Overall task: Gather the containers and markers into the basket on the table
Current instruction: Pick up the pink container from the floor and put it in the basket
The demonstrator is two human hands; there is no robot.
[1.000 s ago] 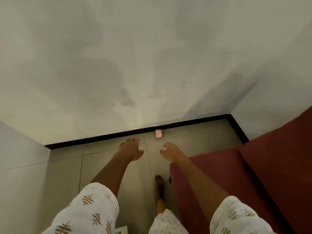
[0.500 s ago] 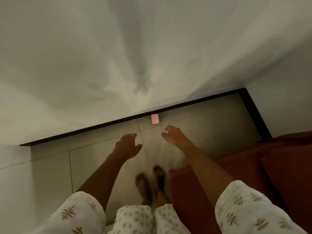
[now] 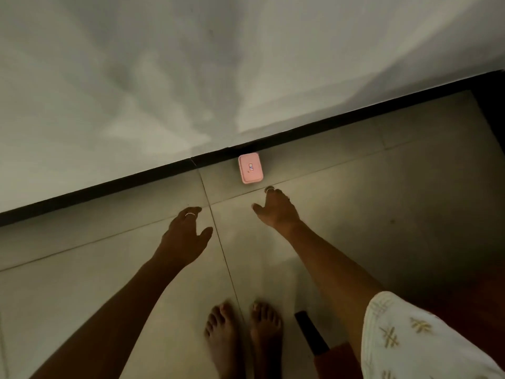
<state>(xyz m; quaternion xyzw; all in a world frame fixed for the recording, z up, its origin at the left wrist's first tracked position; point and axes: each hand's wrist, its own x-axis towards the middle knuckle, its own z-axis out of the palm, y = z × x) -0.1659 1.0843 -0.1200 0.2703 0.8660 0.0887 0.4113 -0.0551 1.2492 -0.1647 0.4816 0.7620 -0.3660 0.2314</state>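
1. Fingers (image 3: 269,190) of the right hand (image 3: 276,212) are loosely spread and curled a little, holding nothing; those of the left hand (image 3: 183,236) are likewise spread wide and empty, thumb out to the side.
2. Nearest the camera, well short of the pink container (image 3: 250,171), two bare feet (image 3: 243,332) stand side by side on the tiled floor (image 3: 109,269).
3. Just right of the feet, a dark furniture leg (image 3: 310,335) slants up from the floor, under a reddish seat (image 3: 336,362); a white patterned sleeve (image 3: 415,340) covers the right upper arm.
4. Both bare forearms reach forward and down toward the container. The left hand hangs farther from it, down and to the left; a ring shows on one finger.
5. The right hand's fingertips are near the container's front edge but not touching it.
6. The container lies flat on the floor, lid up with a small label, against the black skirting (image 3: 109,188).
7. Beyond the container rises a pale wall (image 3: 191,64).
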